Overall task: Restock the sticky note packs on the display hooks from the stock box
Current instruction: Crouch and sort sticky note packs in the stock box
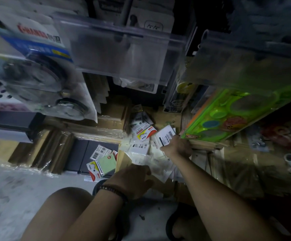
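The right hand [177, 147] pinches a white sticky note pack [165, 136] w/ a barcode just above the stock box [123, 160], where other packs [139, 148] lie loose, & the left hand [132, 180] rests at the box's near edge, fingers' state I cannot tell.

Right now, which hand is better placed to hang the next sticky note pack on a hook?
The right hand. It already holds a white pack, lifted above the stock box. The left hand sits low at the box's near edge, with no pack showing in it.
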A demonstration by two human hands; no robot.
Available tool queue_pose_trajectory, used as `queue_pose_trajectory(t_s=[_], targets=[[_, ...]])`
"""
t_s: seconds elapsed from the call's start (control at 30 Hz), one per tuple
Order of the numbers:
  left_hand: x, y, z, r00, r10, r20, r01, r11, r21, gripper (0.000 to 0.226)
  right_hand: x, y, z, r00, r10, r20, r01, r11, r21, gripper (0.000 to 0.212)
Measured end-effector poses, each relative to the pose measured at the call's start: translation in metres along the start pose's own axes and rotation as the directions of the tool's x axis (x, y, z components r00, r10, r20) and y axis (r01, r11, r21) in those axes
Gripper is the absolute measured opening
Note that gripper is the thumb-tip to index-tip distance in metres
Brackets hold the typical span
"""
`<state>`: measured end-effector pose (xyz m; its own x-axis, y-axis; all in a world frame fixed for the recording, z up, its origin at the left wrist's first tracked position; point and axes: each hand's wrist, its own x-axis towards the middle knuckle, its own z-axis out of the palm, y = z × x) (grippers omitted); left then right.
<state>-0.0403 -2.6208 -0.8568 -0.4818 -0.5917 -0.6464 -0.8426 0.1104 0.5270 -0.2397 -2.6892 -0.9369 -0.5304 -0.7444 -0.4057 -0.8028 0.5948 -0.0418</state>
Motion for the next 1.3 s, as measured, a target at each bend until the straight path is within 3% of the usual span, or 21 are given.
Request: queue_pose_trajectory(t_s=[0.13, 0.2, 0.23, 0.3, 0.37, 0.4, 0.43, 0.5, 0.57, 0.63, 0.67, 0.7, 0.8, 0.87, 0.97, 1.07, 1.17, 1.23, 1.3], targets=[[0.003, -0.005, -0.004, 1.0, 0.011, -0.002, -0.011, 1.0, -0.015, 0.036, -0.008, 0.005, -0.006, 0.997, 0.079, -0.019, -0.074, 0.98, 0.187, 0.056], [0.004, -0.007, -0.007, 0.999, -0.001, -0.052, -0.002, 0.999, -0.043, 0.034, -0.015, 0.012, -0.013, 0.992, 0.125, 0.016, -0.122, 0.915, 0.384, 0.05], [0.003, -0.008, -0.009, 0.997, -0.007, -0.075, 0.002, 0.998, -0.057, 0.033, -0.02, 0.017, -0.017, 0.993, 0.116, 0.037, -0.118, 0.839, 0.531, 0.044], [0.001, -0.005, -0.012, 0.992, 0.0, -0.126, -0.01, 0.997, -0.074, 0.031, -0.038, 0.03, -0.028, 0.991, 0.066, 0.114, -0.131, 0.584, 0.801, 0.028], [-0.001, 0.003, -0.014, 0.983, 0.011, -0.183, -0.03, 0.994, -0.102, 0.029, -0.066, 0.043, -0.041, 0.968, -0.013, 0.251, -0.23, 0.348, 0.909, 0.019], [-0.004, 0.008, -0.015, 0.981, 0.022, -0.195, -0.047, 0.991, -0.123, 0.028, -0.08, 0.05, -0.044, 0.964, -0.038, 0.264, -0.24, 0.302, 0.922, 0.017], [-0.006, 0.013, -0.015, 0.977, 0.023, -0.212, -0.056, 0.987, -0.15, 0.03, -0.092, 0.056, -0.045, 0.972, -0.037, 0.232, -0.212, 0.287, 0.934, 0.014], [-0.013, 0.027, -0.013, 0.977, 0.018, -0.213, -0.073, 0.964, -0.255, 0.04, -0.116, 0.068, -0.041, 0.999, -0.049, 0.013, 0.006, 0.371, 0.929, 0.018], [-0.024, 0.044, -0.009, 0.989, -0.034, -0.146, -0.048, 0.85, -0.525, 0.066, -0.142, 0.081, -0.034, 0.971, -0.135, -0.198, 0.239, 0.483, 0.842, 0.018], [-0.032, 0.056, -0.004, 0.996, -0.083, 0.023, 0.062, 0.496, -0.866, 0.088, -0.166, 0.094, -0.025, 0.915, -0.223, -0.337, 0.404, 0.516, 0.756, 0.026], [-0.037, 0.06, -0.003, 0.994, -0.06, 0.086, 0.101, 0.327, -0.939, 0.091, -0.175, 0.1, -0.023, 0.883, -0.256, -0.392, 0.468, 0.512, 0.72, 0.036], [-0.041, 0.061, 0.0, 0.994, -0.047, 0.102, 0.111, 0.253, -0.961, 0.084, -0.185, 0.103, -0.023, 0.854, -0.284, -0.437, 0.52, 0.514, 0.682, 0.045], [-0.049, 0.059, 0.009, 0.997, -0.072, 0.0, 0.019, 0.26, -0.965, 0.046, -0.2, 0.106, -0.03, 0.764, -0.395, -0.51, 0.644, 0.52, 0.561, 0.069], [-0.055, 0.056, 0.015, 0.991, -0.102, -0.087, -0.059, 0.258, -0.964, 0.041, -0.209, 0.105, -0.036, 0.722, -0.452, -0.524, 0.69, 0.525, 0.498, 0.08], [-0.075, 0.057, 0.02, 0.989, -0.079, -0.129, -0.107, 0.239, -0.965, 0.034, -0.226, 0.11, -0.04, 0.699, -0.529, -0.481, 0.715, 0.504, 0.485, 0.067], [-0.098, 0.053, 0.021, 0.97, -0.136, -0.203, -0.158, 0.284, -0.946, 0.027, -0.242, 0.114, -0.042, 0.735, -0.561, -0.381, 0.657, 0.451, 0.604, 0.047], [-0.127, 0.049, 0.024, 0.952, -0.133, -0.276, -0.221, 0.323, -0.92, 0.035, -0.256, 0.111, -0.054, 0.779, -0.403, -0.481, 0.625, 0.436, 0.647, 0.03], [-0.153, 0.05, 0.025, 0.927, -0.125, -0.353, -0.285, 0.377, -0.881, 0.042, -0.263, 0.107, -0.067, 0.826, -0.314, -0.468, 0.561, 0.38, 0.736, 0.037], [-0.178, 0.057, 0.022, 0.895, -0.08, -0.439, -0.364, 0.438, -0.822, 0.045, -0.272, 0.101, -0.088, 0.865, -0.31, -0.394, 0.475, 0.256, 0.842, 0.048]])
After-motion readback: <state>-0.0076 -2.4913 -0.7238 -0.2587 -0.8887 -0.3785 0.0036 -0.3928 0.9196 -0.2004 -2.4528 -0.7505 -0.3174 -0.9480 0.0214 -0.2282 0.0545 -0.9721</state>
